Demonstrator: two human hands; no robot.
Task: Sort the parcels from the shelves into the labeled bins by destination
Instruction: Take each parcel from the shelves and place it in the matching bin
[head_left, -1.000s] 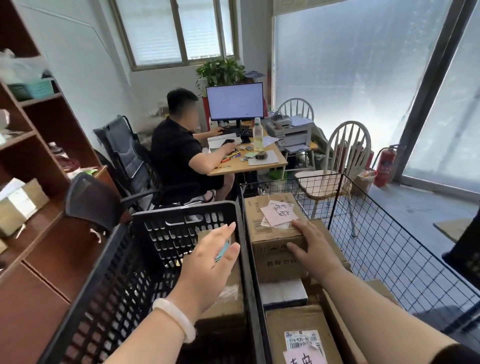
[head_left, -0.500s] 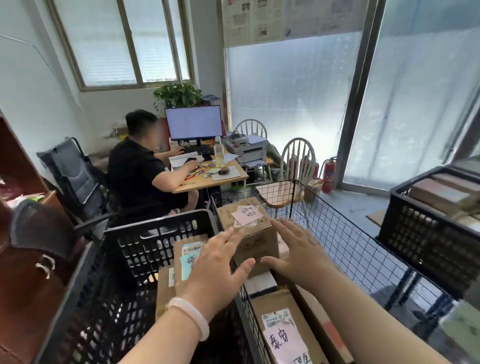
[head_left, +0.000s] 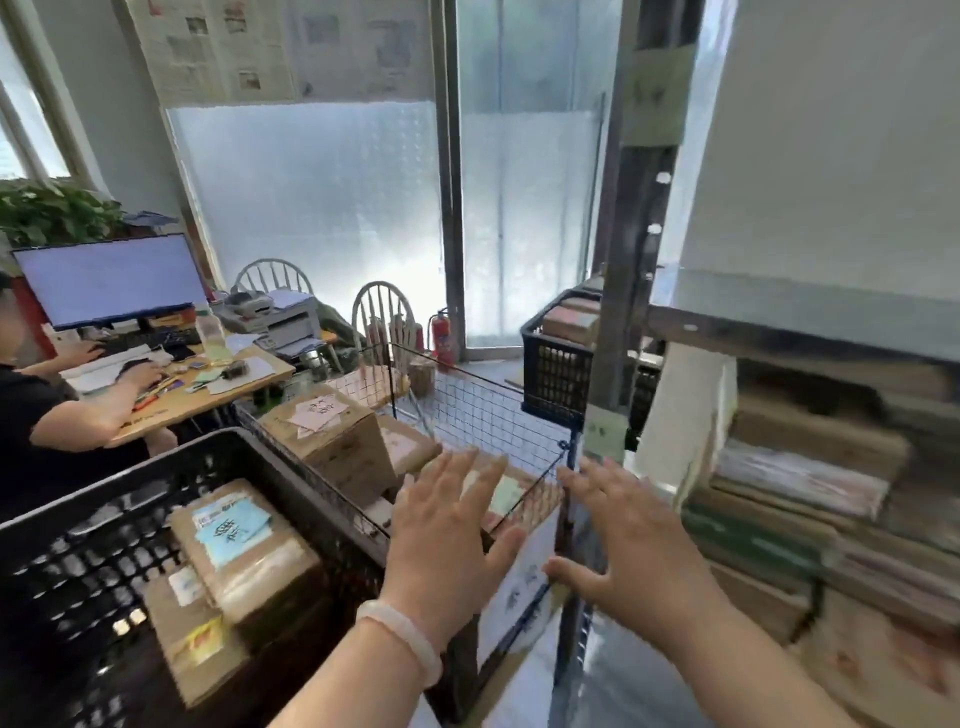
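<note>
My left hand (head_left: 447, 535) and my right hand (head_left: 631, 540) hover in the air with fingers spread, both holding nothing. They are above the near right corner of the wire bin (head_left: 488, 410). That bin holds cardboard parcels; the tallest brown parcel (head_left: 332, 441) carries pink notes on top. To the left, the black plastic crate (head_left: 130, 499) holds a taped parcel with a blue note (head_left: 244, 551) lying on another box. On the right a metal shelf (head_left: 800, 332) carries blurred stacks of parcels (head_left: 810, 467).
A second black crate (head_left: 558, 371) with boxes stands behind the shelf post (head_left: 631, 291). A person sits at a desk (head_left: 228, 384) with a monitor at the left. Two white chairs and a fire extinguisher (head_left: 441, 332) stand by the frosted glass door.
My view has swung right, from the bins towards the metal shelf. Both hands have left the brown parcel in the wire bin and moved right, open in the air.
</note>
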